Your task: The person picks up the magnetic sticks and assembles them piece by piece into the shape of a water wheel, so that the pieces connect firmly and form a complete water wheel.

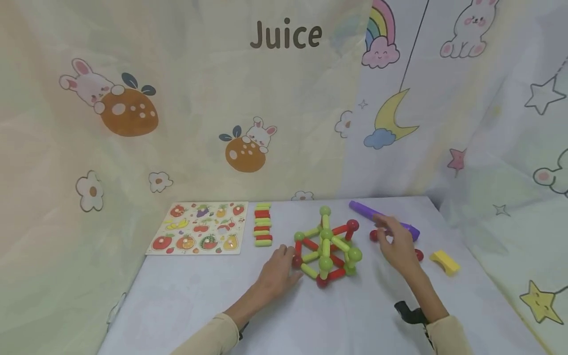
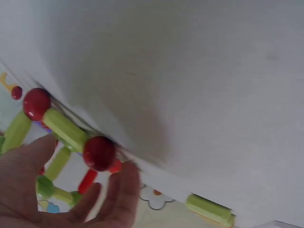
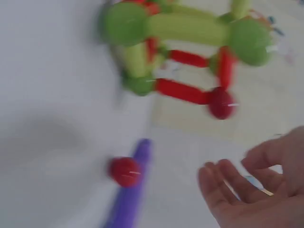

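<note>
A frame of green and red balls joined by light-green and red rods point(image 1: 326, 246) stands on the table between the hands. My left hand point(image 1: 277, 271) holds its left corner, thumb and fingers around a red ball point(image 2: 99, 153) and the light-green rod point(image 2: 65, 129) joined to it. My right hand point(image 1: 397, 244) hovers to the right of the frame with loosely bent fingers and nothing between them. Close to its fingertips are a loose red ball point(image 1: 374, 235) and a long purple stick point(image 1: 364, 209). Another red ball point(image 1: 419, 255) shows beyond the hand's right side.
A fruit picture board point(image 1: 199, 250) lies at the back left. Beside it is a column of several light-green and red rods point(image 1: 263, 222). A yellow arched block point(image 1: 445, 263) lies at the right. Printed cloth point(image 1: 284, 98) hangs behind the white table point(image 1: 177, 301).
</note>
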`<act>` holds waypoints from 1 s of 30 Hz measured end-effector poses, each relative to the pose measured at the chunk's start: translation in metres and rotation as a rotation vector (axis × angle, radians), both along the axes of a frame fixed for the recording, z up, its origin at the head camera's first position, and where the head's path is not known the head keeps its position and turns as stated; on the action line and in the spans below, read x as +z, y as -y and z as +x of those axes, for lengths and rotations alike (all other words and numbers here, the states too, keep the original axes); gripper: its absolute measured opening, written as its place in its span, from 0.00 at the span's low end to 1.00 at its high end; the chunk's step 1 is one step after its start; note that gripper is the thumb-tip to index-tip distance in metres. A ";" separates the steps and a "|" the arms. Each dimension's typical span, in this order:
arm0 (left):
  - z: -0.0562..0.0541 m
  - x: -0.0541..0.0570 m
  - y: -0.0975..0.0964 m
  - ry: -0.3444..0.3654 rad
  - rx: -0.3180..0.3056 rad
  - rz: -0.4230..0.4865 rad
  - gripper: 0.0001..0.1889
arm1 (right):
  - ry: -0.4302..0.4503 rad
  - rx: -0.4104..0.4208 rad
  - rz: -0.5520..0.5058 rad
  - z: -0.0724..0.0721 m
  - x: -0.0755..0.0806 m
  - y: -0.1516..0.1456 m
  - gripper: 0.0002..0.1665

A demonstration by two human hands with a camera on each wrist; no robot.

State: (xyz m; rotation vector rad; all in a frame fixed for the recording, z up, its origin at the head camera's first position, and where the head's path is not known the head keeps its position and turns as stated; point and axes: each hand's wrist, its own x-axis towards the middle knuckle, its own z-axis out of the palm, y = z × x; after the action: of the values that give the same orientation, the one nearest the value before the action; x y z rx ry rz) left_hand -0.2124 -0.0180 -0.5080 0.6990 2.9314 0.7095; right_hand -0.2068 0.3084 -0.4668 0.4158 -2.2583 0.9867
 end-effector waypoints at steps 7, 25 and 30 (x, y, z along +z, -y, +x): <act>0.011 0.001 -0.018 0.022 0.065 -0.023 0.32 | 0.478 0.259 0.031 -0.030 -0.049 -0.006 0.34; -0.018 -0.005 -0.009 0.114 -0.012 0.240 0.26 | 0.424 0.107 0.109 0.012 -0.057 0.007 0.15; -0.027 -0.010 -0.001 0.108 0.018 0.300 0.17 | 0.449 0.065 0.132 0.025 -0.054 0.023 0.15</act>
State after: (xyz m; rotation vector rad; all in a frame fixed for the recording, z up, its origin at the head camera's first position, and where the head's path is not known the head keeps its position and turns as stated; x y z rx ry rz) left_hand -0.2398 -0.0171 -0.5185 0.6310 2.7648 1.1655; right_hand -0.1816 0.2851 -0.5212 0.3508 -2.7383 1.0487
